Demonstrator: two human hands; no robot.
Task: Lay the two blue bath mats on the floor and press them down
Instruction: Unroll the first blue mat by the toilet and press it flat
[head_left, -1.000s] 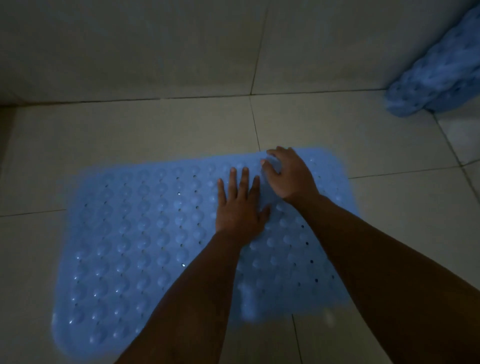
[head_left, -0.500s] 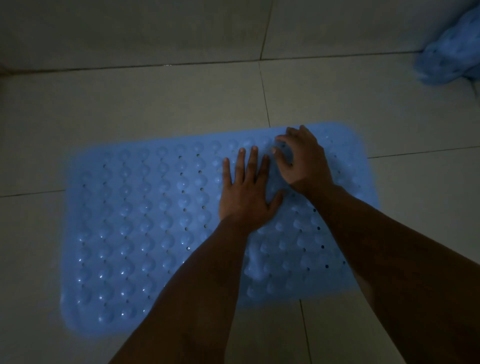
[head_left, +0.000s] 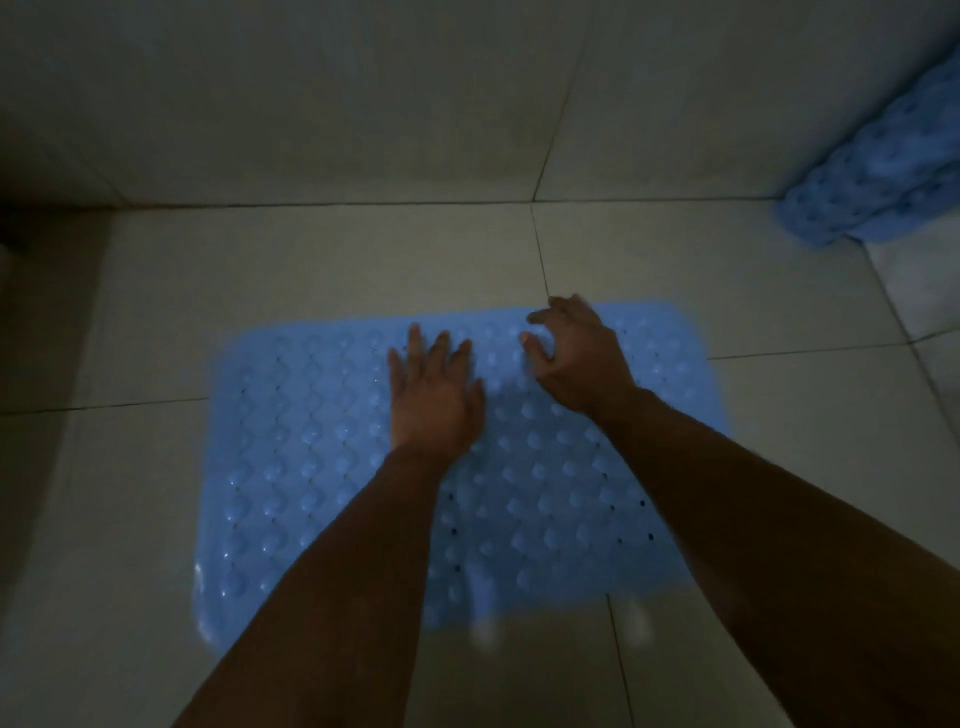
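One blue mat (head_left: 322, 441) flat on floor tiles (head_left: 779, 322) w/ left grip (head_left: 434, 395) released pressing, right grip (head_left: 579, 358) half-curled, empty; 2nd mat (head_left: 878, 187) bunched by wall (head_left: 363, 104).

Flat blue bath mat (head_left: 322, 467): looks like soft plastic or rubber, surface covered in raised rounded bumps with small punched holes; slight sheen on the bumps. Second blue mat (head_left: 878, 176), bunched at the wall: same bumped, perforated texture. Floor (head_left: 311, 260): large smooth tiles, pale, low gloss, thin dark grout lines. Wall (head_left: 311, 104): smooth tile, matt in dim light.
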